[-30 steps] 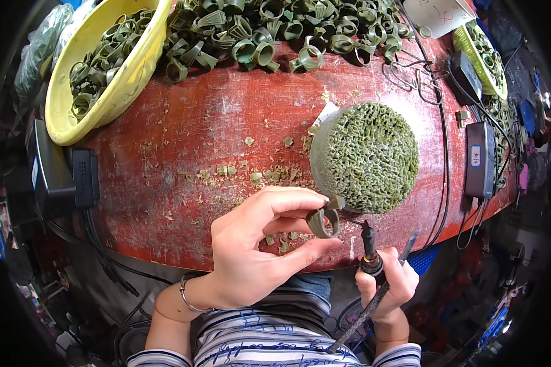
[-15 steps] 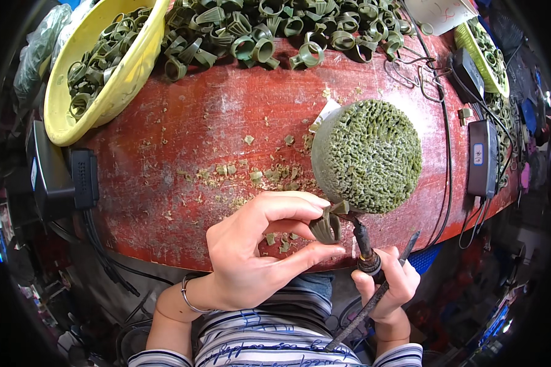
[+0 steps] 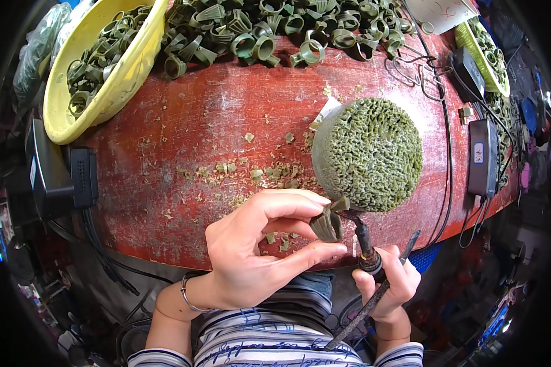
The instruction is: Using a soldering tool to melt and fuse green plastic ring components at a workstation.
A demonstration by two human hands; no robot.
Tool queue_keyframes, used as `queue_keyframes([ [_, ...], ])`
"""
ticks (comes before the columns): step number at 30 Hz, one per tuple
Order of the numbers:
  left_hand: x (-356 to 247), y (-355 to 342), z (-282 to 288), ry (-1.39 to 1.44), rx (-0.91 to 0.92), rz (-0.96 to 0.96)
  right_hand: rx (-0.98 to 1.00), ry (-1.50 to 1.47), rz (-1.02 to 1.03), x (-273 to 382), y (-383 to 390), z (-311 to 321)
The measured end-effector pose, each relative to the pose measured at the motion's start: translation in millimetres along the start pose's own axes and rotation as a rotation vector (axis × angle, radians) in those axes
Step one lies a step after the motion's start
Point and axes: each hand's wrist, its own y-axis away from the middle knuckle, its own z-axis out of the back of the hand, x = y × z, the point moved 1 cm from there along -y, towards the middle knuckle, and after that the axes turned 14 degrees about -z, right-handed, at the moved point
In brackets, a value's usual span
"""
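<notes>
My left hand pinches a small dark green wax ring between thumb and fingers, just over the near edge of the red table. My right hand grips a thin dark heated tool like a pen; its tip touches the ring's upper side. Right behind the ring stands a round cylinder topped with green wax crumbs.
A yellow bowl of green rings sits at the far left, a heap of loose green rings along the far edge. Black boxes with cables lie at the left and right. Green shavings litter the tabletop.
My left hand has turned the ring from face-on to edge-on and tilted it. The tool tip has come up against the ring.
</notes>
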Motion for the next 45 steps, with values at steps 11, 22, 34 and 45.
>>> queue_keyframes([
  [11, 1, -5, 1, 0.005, -0.012, 0.001, -0.098, -0.056, -0.230, 0, -13, 11],
  [22, 3, -2, 1, 0.060, -0.108, 0.032, -0.092, -0.036, -0.209, 2, -15, 13],
  [34, 2, 1, 4, -0.227, 0.019, -0.165, -0.081, -0.180, -0.214, -8, -4, 8],
  [45, 2, 2, 2, -0.354, 0.065, -0.245, -0.047, -0.029, -0.006, 0, 6, -7],
])
